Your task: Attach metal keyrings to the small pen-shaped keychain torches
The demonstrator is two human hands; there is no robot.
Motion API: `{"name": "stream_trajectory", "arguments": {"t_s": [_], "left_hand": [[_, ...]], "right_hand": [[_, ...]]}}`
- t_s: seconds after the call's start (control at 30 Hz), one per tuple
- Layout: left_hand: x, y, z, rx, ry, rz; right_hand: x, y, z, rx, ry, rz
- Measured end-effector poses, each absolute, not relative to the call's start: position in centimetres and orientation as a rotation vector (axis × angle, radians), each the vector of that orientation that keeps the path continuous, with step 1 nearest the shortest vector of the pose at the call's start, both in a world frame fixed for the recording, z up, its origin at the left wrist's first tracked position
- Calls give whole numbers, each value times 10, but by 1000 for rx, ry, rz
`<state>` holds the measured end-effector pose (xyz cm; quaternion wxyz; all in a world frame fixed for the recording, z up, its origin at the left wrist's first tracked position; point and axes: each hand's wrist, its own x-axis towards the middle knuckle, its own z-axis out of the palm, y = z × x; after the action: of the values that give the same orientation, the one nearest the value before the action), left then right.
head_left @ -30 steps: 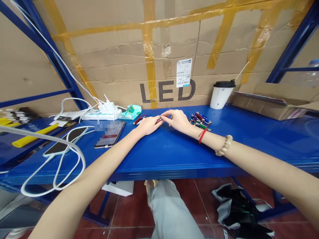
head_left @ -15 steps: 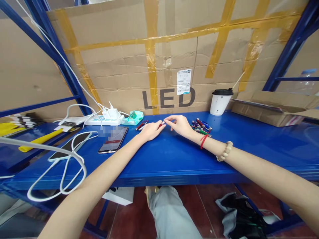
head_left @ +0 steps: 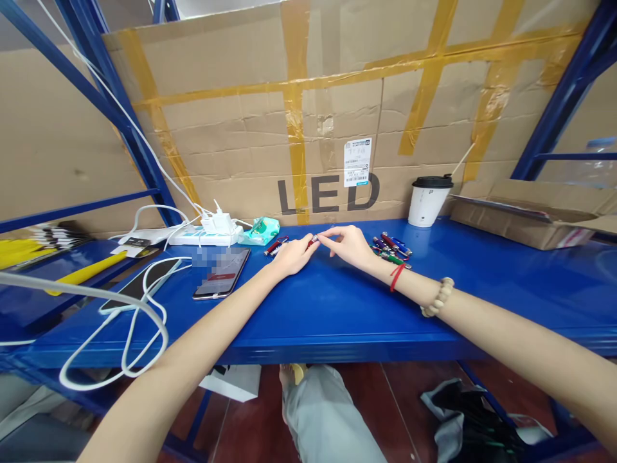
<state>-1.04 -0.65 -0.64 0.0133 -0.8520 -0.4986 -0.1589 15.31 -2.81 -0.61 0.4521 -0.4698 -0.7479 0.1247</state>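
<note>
Left hand had its fingers clamped on a small red cylinder, silver end poking out toward the right hand. Right fingertips were at that silver end, index stretched out to it; couldn't tell whether they pinched it or only touched. So the red cylinder sat between the two sets of fingers, just above the blue desk. Left wrist bare; red string and beaded bracelet on the right one. Just right of the right fingers, partly behind the wrist: loose pile of small metallic cylinders, red, blue, purple, green. Smaller cluster, red and dark ones, lay just beyond and left of the left fingers. Further left of them: phone with screen lit, then a second phone, screen dark, white cable looped over it. Behind the phones, left of the fingers, a white power strip carried plugs, green packet next to it. Well right of and beyond the fingers: white cup, black lid, upright; open cardboard box beside it. Large taped carton marked LED stood behind everything.
</note>
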Motion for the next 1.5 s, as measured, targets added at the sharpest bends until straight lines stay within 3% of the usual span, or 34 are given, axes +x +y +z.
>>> {"name": "stream_trajectory", "arguments": {"t_s": [0.2,0.43,0.67,1.0,1.5], "left_hand": [[-12,0,-8,-2606,-1665,-902],[-12,9,-9,-2696,-1313,-1157],[-13,14,-15,-2823,-1134,-1269],[-16,26,-23,-2767,-1004,-1370],[-10,11,-22,-2773,-1149,-1343]], "right_hand": [[167,-25,8,-1256,-1762,74],[187,-26,24,-1418,-1902,-309],[192,-26,25,-1724,-2118,-121],[201,-19,21,-1775,-2240,177],[196,-14,12,-1870,-2158,80]]}}
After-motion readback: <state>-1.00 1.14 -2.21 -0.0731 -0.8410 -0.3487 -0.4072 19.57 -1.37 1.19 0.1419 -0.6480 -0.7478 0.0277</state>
